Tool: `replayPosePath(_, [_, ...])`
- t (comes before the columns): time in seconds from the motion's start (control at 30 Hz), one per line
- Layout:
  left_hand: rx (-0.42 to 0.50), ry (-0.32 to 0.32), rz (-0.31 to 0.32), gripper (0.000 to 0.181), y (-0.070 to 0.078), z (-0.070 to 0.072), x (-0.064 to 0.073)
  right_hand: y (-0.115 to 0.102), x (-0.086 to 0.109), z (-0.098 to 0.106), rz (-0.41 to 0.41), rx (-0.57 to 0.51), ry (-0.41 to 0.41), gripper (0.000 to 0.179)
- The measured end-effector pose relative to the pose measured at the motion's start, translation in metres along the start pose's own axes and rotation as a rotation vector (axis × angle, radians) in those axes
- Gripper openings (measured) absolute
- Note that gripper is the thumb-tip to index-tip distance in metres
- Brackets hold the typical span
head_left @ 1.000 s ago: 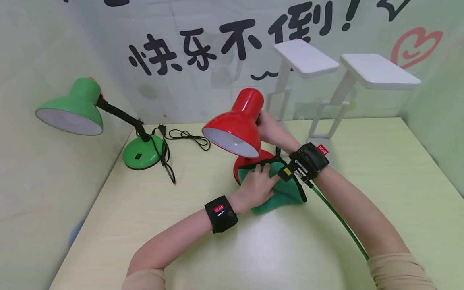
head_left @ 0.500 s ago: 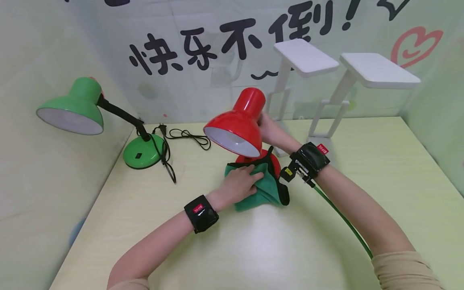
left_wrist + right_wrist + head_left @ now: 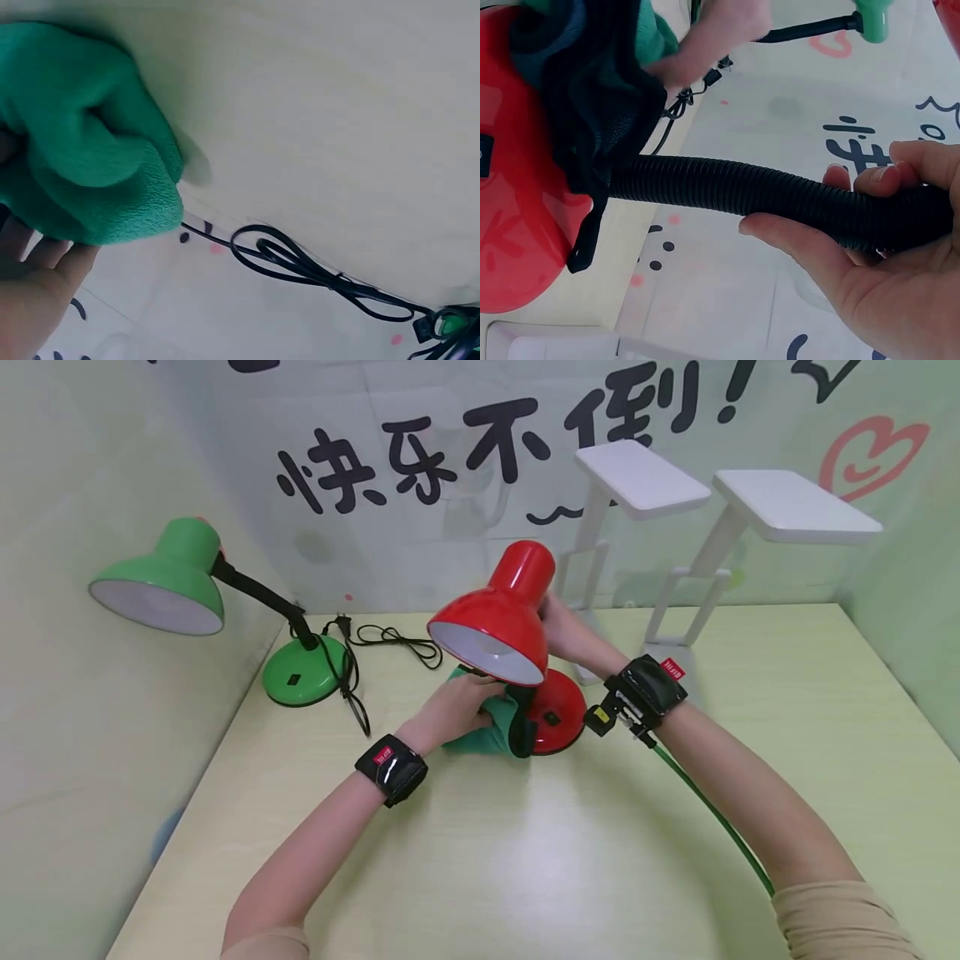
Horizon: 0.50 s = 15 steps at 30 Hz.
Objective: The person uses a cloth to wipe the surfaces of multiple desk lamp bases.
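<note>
A red desk lamp (image 3: 491,631) stands mid-table, its shade tilted down to the left above a round red base (image 3: 558,714). My right hand (image 3: 567,633) is partly hidden behind the shade. In the right wrist view its fingers and thumb grip the lamp's black ribbed gooseneck (image 3: 705,182). My left hand (image 3: 450,712) holds a green cloth (image 3: 90,142) with black edging at the left side of the base. Bunched folds of the cloth hang past the fingers in the left wrist view, and its dark edging overlaps the base and the foot of the gooseneck in the right wrist view.
A green desk lamp (image 3: 303,672) stands at the left, with its coiled black cord (image 3: 401,643) running behind toward the red lamp. Two white lamps (image 3: 798,506) stand at the back right, near the lettered wall hanging (image 3: 420,552).
My left hand has drawn the cloth leftward across the red base, from its front to its left side, uncovering the base's front and switch. The right hand stays on the gooseneck.
</note>
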<state>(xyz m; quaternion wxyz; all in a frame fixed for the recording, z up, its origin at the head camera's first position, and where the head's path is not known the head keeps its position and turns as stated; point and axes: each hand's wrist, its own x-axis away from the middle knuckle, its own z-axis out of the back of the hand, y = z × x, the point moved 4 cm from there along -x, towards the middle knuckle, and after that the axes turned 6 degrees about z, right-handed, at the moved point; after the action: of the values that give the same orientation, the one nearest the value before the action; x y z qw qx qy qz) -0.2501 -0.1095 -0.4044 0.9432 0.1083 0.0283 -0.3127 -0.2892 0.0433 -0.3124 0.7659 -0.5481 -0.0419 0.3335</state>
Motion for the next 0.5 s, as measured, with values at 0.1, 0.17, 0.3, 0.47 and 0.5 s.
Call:
replayPosePath(0.1, [-0.006,0.043,-0.001,0.028,-0.01,0.004,-0.01,0.0,0.0,0.0,0.017,-0.009,0.0,0.012])
replayPosePath(0.17, [-0.008,0.066,0.018,0.032,-0.018,0.006,-0.014,0.0,-0.001,0.0,0.026,-0.008,0.0,0.009])
replayPosePath(0.3, [-0.013,0.083,0.07,0.037,-0.031,0.007,-0.02,0.0,-0.001,0.0,0.026,-0.002,-0.001,0.009])
replayPosePath(0.47, [-0.019,0.071,0.076,0.035,-0.035,0.007,-0.02,0.0,0.0,-0.001,0.002,-0.017,-0.007,0.013])
replayPosePath(0.5, [-0.008,0.066,0.074,0.037,-0.034,0.008,-0.02,0.0,0.0,-0.002,-0.001,-0.023,-0.006,0.013])
